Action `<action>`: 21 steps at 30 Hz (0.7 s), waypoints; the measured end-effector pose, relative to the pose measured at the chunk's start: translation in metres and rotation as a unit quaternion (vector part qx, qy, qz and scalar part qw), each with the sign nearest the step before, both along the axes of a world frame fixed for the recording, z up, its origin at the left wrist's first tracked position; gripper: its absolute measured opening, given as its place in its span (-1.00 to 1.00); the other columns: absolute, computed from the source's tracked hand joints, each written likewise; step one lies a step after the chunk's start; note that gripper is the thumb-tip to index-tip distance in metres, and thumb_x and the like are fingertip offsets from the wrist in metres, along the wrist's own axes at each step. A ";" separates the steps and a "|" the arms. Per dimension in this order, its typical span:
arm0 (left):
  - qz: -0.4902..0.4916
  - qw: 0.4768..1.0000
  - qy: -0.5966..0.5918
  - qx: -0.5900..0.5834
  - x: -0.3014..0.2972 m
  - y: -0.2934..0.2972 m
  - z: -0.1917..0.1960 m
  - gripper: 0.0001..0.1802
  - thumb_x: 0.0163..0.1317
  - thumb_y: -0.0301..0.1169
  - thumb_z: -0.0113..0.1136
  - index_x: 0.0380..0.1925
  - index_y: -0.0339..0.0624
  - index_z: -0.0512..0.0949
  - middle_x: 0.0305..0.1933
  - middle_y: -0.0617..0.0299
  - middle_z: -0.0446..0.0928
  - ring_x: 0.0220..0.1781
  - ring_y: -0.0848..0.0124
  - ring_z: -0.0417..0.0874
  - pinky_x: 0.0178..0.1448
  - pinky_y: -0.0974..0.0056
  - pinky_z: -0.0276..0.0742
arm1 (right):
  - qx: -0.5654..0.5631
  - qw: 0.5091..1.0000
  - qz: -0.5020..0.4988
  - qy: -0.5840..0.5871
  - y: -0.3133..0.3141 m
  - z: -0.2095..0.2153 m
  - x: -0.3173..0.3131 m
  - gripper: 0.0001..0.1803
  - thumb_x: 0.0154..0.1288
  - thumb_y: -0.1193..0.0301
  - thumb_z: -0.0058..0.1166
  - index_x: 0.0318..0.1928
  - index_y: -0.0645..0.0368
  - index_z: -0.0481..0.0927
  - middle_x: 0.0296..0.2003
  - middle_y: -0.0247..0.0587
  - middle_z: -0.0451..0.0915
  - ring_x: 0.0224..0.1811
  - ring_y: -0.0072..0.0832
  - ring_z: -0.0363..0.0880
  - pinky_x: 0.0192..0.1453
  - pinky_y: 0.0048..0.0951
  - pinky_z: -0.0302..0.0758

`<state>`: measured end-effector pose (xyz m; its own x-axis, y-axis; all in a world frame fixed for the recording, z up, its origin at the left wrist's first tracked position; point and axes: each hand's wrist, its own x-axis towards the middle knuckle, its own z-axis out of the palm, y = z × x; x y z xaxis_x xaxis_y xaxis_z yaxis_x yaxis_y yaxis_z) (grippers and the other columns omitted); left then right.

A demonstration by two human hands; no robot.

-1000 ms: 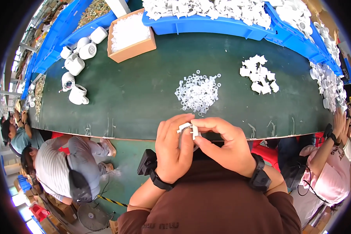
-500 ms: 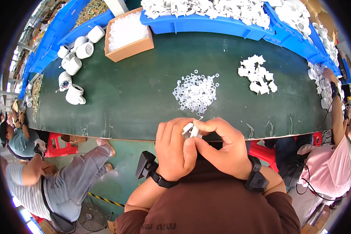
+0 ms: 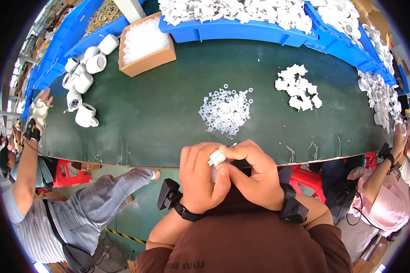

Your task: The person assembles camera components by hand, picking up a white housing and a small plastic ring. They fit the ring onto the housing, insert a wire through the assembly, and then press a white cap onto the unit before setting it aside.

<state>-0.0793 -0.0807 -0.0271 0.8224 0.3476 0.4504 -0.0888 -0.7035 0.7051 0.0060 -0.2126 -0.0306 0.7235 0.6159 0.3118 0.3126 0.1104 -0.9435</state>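
the left hand and right hand are curled together, fingers closed on one small white plastic part, just below the near edge of the green table. a pile of clear rings lies on the table, just beyond the hands.

A cardboard box of clear bits sits beside white cylindrical housings on the green belt.

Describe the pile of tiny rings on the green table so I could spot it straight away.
Start at the dark green table and look to its middle, just beyond the person's two hands. The pile of rings lies there, loose, small and see-through, unlike the chunkier solid white blocks heaped to its right.
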 end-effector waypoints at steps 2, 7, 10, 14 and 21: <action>-0.001 1.000 0.000 -0.003 -0.002 0.003 -0.001 -0.74 0.34 -0.35 0.09 -0.06 -0.25 0.55 -0.06 0.10 0.64 -0.10 0.08 0.57 0.01 0.08 0.42 | -0.005 0.996 0.076 -0.039 -0.005 0.002 0.009 -0.58 0.32 0.73 0.23 0.17 0.24 0.62 -0.12 -0.21 0.73 -0.09 -0.54 0.64 0.04 -0.47 0.56; 0.004 1.000 0.014 0.013 -0.006 0.014 0.004 -0.77 0.32 -0.41 0.18 -0.07 -0.26 0.58 -0.09 0.08 0.65 -0.16 0.07 0.58 -0.06 0.10 0.48 | -0.145 0.985 -0.088 0.015 -0.021 0.000 0.034 -0.82 0.45 0.59 0.19 0.02 0.27 0.66 -0.16 -0.22 0.74 -0.15 -0.62 0.67 -0.05 -0.53 0.61; -0.015 0.998 0.053 0.043 0.000 0.015 0.010 -0.75 0.26 -0.44 0.27 -0.06 -0.21 0.61 -0.11 0.07 0.65 -0.17 0.07 0.58 -0.07 0.11 0.50 | -0.167 0.975 -0.135 -0.059 -0.013 -0.004 0.059 -0.89 0.40 0.59 0.24 -0.09 0.27 0.68 -0.22 -0.24 0.70 -0.25 -0.57 0.66 -0.15 -0.52 0.59; -0.007 0.997 0.057 0.044 0.007 0.005 0.009 -0.74 0.24 -0.50 0.27 -0.05 -0.22 0.61 -0.07 0.06 0.64 -0.12 0.09 0.59 -0.02 0.11 0.50 | -0.220 0.955 -0.148 -0.134 -0.004 -0.014 0.065 -0.90 0.33 0.59 0.28 -0.16 0.26 0.68 -0.28 -0.22 0.62 -0.37 -0.46 0.61 -0.27 -0.48 0.53; -0.006 0.996 0.065 0.064 0.005 0.008 0.010 -0.68 0.13 -0.47 0.43 -0.08 -0.17 0.62 -0.04 0.12 0.63 -0.10 0.10 0.60 0.01 0.11 0.49 | -0.176 0.975 -0.130 0.032 -0.011 -0.006 0.068 -0.94 0.45 0.54 0.22 -0.15 0.28 0.64 -0.15 -0.29 0.69 -0.27 -0.59 0.65 -0.18 -0.52 0.59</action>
